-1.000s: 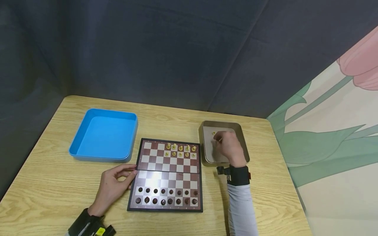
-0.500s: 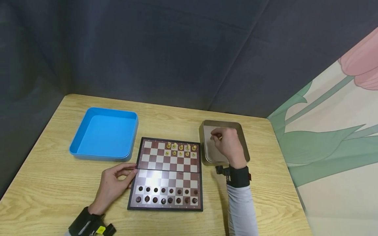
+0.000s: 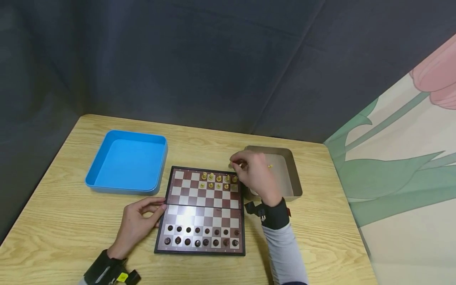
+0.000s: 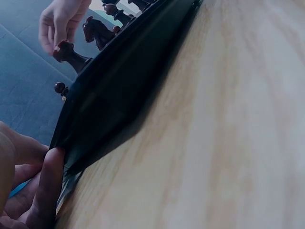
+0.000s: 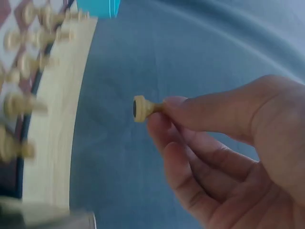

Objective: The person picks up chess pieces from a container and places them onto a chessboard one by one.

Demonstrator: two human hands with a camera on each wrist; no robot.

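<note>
A folding chessboard (image 3: 204,212) lies flat on the table. Two full rows of dark chess pieces (image 3: 197,241) line its near side, while several pale yellow pieces (image 3: 219,179) stand in two rows at the far right. My left hand (image 3: 134,221) holds the board's left edge between thumb and fingers, near the fold. My right hand (image 3: 258,174) is raised between the metal tin (image 3: 296,180) and the board's far right corner. Its thumb and forefinger pinch a yellow chess piece (image 5: 141,109) by its top, with the dark underside of the base facing outward.
Inside the tin, right of the board, lies a small yellow piece (image 3: 270,166). A blue tray (image 3: 162,166) stands at the back left. Dark cloth (image 3: 199,71) hangs behind the table's far edge.
My right hand has picked a yellow chess piece from the tin and moved left with it towards the board. My left hand stays at the board's edge.
</note>
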